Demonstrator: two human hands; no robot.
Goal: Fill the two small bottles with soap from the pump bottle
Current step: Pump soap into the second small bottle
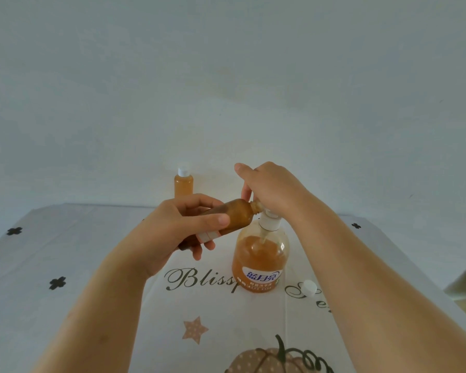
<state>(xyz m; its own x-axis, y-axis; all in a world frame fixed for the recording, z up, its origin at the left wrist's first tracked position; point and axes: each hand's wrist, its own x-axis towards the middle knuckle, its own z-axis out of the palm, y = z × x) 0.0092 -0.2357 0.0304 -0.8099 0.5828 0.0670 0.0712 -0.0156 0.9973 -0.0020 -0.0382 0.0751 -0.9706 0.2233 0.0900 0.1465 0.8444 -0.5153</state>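
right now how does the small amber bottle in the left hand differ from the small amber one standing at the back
The small amber bottle held by the left hand is tilted almost on its side, gripped by the left hand; the small amber bottle at the back stands upright and untouched. The held bottle is uncapped; the back bottle wears a white cap. Both share the same small shape and amber colour.

Tablecloth (51, 238) "Bliss"; pump bottle (261, 259) "蓝月亮"
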